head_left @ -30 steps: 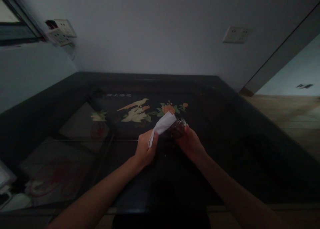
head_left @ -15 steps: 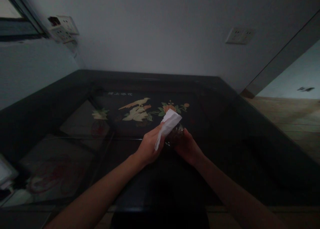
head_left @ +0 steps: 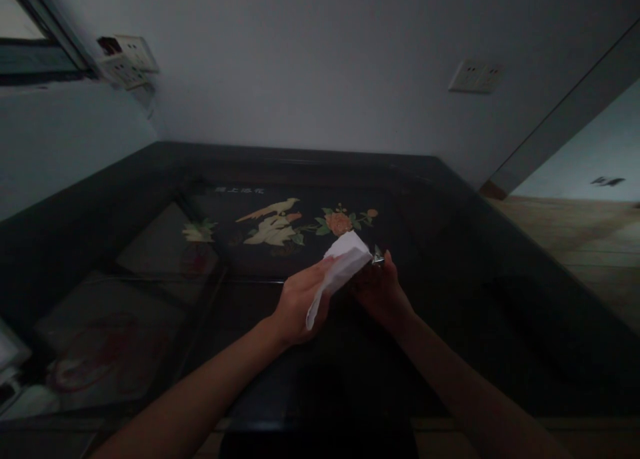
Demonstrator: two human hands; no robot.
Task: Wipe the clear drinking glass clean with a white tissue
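Note:
My left hand [head_left: 303,300] is closed on a white tissue [head_left: 349,253]. The tissue's upper end is folded over, and its lower edge hangs down beside the palm. Close on its right, my right hand [head_left: 383,289] is closed around a shiny, glass-like object [head_left: 379,258]. Only a small glinting part of that object shows at the fingertips; the tissue and the fingers hide the rest, so its kind is unclear. The tissue reaches up to the object. Both hands are above a dark, glossy table [head_left: 280,385].
A bird-and-flower picture [head_left: 273,222] decorates the tabletop. Behind the table is a pale wall with a socket plate [head_left: 476,77] on the right and more sockets [head_left: 131,59] at the left corner. A white object [head_left: 11,342] lies at the lower left. Wooden floor [head_left: 575,235] shows on the right.
Both hands have moved slightly down. The tissue has shifted lower and now covers more of the shiny object, whose visible part shows farther right, at the right fingertips.

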